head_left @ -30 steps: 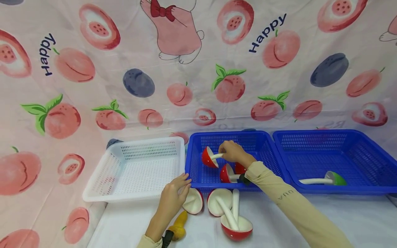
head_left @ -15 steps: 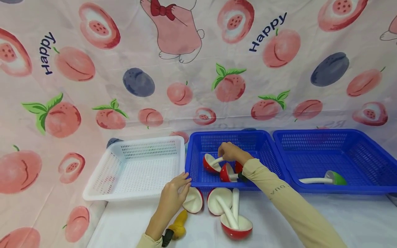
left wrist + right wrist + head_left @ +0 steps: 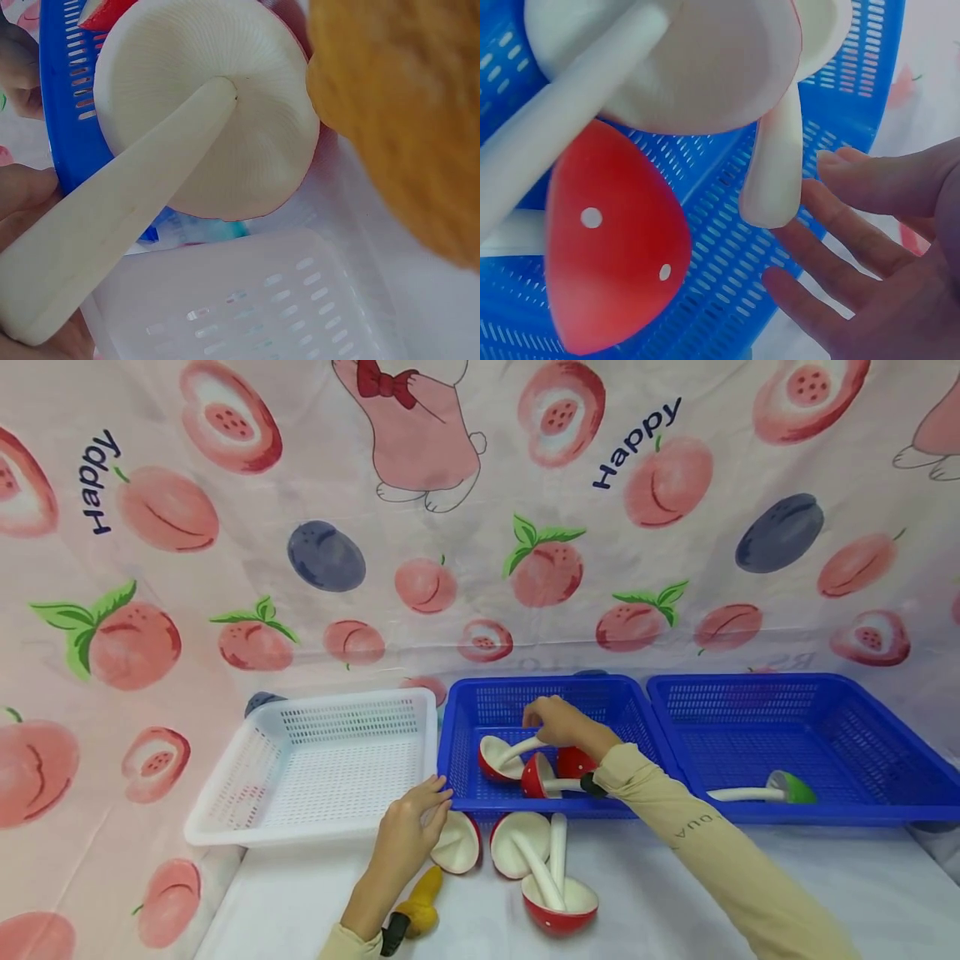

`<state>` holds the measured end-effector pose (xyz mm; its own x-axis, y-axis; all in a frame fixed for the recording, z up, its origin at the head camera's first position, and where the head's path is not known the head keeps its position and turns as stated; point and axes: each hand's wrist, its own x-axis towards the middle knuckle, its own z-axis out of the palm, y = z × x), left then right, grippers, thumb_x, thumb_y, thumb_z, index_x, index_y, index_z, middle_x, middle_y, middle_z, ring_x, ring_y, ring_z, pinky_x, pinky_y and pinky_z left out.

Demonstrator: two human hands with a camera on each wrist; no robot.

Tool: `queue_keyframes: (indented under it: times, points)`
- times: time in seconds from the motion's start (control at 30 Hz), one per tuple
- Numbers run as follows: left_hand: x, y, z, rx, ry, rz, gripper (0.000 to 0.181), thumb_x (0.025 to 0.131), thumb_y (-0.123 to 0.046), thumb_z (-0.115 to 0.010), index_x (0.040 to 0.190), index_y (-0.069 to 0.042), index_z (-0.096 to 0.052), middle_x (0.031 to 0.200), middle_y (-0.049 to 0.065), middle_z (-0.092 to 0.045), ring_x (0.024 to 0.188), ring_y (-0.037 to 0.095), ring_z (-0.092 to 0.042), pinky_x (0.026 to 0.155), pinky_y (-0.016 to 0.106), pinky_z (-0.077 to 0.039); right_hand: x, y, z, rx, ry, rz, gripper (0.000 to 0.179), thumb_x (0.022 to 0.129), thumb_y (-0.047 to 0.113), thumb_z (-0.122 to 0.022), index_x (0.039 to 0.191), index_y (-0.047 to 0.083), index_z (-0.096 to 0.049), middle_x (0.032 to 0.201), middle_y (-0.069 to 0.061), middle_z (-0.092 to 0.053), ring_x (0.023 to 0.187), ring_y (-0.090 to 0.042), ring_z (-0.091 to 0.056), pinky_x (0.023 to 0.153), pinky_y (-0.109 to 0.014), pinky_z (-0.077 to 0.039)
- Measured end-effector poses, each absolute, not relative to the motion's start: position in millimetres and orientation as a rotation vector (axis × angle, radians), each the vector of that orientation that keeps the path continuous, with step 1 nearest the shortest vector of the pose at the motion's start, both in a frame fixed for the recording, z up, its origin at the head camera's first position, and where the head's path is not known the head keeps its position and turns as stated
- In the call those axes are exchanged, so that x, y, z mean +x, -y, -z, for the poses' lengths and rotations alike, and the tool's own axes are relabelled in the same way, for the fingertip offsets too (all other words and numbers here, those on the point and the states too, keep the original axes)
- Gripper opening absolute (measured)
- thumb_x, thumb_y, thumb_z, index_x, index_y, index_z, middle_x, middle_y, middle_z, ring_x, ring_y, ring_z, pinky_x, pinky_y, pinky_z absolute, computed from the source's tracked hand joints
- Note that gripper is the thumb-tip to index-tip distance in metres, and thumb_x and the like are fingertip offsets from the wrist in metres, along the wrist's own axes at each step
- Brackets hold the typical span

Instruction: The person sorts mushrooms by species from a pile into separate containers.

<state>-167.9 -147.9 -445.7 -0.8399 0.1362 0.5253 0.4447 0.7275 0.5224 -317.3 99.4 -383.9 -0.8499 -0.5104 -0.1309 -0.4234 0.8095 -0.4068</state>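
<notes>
My right hand is over the middle blue basket. In the right wrist view its fingers are spread beside the stem of a red-capped toy mushroom, with the thumb apart from it. More red toy mushrooms lie in that basket, one with a white-spotted cap. My left hand rests near the corner where the blue and white baskets meet, fingertips at the rim. Just beside it sits another red-rimmed mushroom, its thick white stem crossing in front of the fingers in the left wrist view.
The white basket at left holds nothing visible. In the right blue basket lies a green-capped mushroom. On the white table are two red mushrooms, one cap upturned, and a yellow knobbly gourd-like piece by the left wrist.
The right hand has lowered the red mushroom into the middle blue basket and let go of its stem. The left hand has stayed in place; the view has shifted slightly.
</notes>
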Motion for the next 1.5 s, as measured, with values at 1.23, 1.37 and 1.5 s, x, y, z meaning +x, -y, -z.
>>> queue_keyframes:
  times: [1.23, 1.37, 1.5]
  points:
    - [-168, 147, 446, -0.412, 2.495, 0.924, 0.017, 0.082, -0.004, -0.072, 0.098, -0.001, -0.074, 0.114, 0.012, -0.067, 0.111, 0.028, -0.060, 0.090, 0.043, -0.049, -227, -134, 374, -1.046, -2.678, 0.822, 0.026, 0.082, 0.001, -0.070, 0.107, 0.008, -0.068, 0.106, -0.002, -0.063, 0.104, -0.024, -0.057, 0.086, -0.039, -0.053]
    - [-167, 146, 445, -0.421, 2.486, 0.925, 0.017, 0.081, -0.003, -0.072, 0.098, 0.000, -0.074, 0.114, 0.013, -0.067, 0.111, 0.028, -0.060, 0.090, 0.043, -0.049, -219, -137, 374, -1.100, -2.682, 0.820, 0.024, 0.082, 0.003, -0.070, 0.104, 0.013, -0.068, 0.111, -0.002, -0.063, 0.109, -0.024, -0.057, 0.089, -0.040, -0.052]
    - [-167, 145, 445, -0.426, 2.479, 0.922, 0.017, 0.081, -0.003, -0.073, 0.098, 0.000, -0.074, 0.114, 0.013, -0.066, 0.111, 0.028, -0.060, 0.089, 0.043, -0.049, -210, -138, 374, -1.108, -2.695, 0.779, 0.026, 0.082, 0.004, -0.071, 0.106, 0.014, -0.069, 0.117, -0.004, -0.062, 0.113, -0.025, -0.056, 0.088, -0.039, -0.052]
